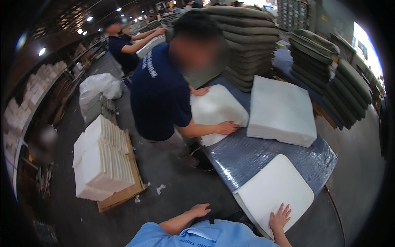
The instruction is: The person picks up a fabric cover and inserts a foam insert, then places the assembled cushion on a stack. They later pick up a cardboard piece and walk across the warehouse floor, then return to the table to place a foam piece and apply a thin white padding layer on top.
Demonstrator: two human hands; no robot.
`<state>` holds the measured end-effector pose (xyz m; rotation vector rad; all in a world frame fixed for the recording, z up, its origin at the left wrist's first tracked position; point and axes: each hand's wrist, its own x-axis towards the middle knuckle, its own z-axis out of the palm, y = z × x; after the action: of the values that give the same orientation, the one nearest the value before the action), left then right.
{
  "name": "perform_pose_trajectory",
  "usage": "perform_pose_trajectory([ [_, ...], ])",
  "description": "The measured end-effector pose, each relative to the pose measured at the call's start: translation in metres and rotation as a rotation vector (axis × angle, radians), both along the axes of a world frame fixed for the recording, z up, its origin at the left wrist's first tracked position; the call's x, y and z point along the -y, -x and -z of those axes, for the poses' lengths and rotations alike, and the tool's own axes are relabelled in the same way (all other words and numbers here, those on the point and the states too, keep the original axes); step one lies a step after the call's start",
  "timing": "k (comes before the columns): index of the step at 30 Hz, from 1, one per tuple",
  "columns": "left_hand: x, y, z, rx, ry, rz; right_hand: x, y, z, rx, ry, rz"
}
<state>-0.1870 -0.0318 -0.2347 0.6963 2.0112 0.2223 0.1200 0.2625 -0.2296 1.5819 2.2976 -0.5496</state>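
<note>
My right hand (280, 218) lies flat, fingers spread, on a white cushion pad (279, 187) with rounded corners at the near end of the table. My left hand (200, 210) is held out in front of my body, left of the pad and apart from it. Its fingers are loosely stretched and hold nothing visible. Across the table, a co-worker in a dark blue shirt rests both hands on another white pad (214, 108). Right of that pad sits a thick stack of white sheets (282, 109).
The table (230, 158) has a shiny blue covering. Tall stacks of grey-green cushions (247, 43) rise behind it, with more cushions (314, 57) at the right. On the floor at left, piled white pads (103, 164) stand on cardboard. A red hose (335, 206) runs by the table's right side.
</note>
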Motion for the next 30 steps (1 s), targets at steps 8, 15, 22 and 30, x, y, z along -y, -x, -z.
perform_pose_trajectory([
  [8, 0.126, 0.053, -0.008, 0.011, 0.007, -0.254, 0.06, 0.081, 0.016, 0.029, -0.028, -0.082],
  [15, 0.262, 0.075, -0.032, -0.055, 0.079, -1.066, 0.084, 0.125, 0.03, -0.147, -0.054, -0.265],
  [22, 0.32, -0.002, -0.024, -0.103, 0.272, -1.248, 0.075, 0.194, 0.033, -0.525, -0.021, -0.683],
  [30, 0.301, -0.081, 0.019, 0.498, 0.01, -1.655, 0.167, 0.38, 0.024, -0.541, 0.263, -1.158],
])
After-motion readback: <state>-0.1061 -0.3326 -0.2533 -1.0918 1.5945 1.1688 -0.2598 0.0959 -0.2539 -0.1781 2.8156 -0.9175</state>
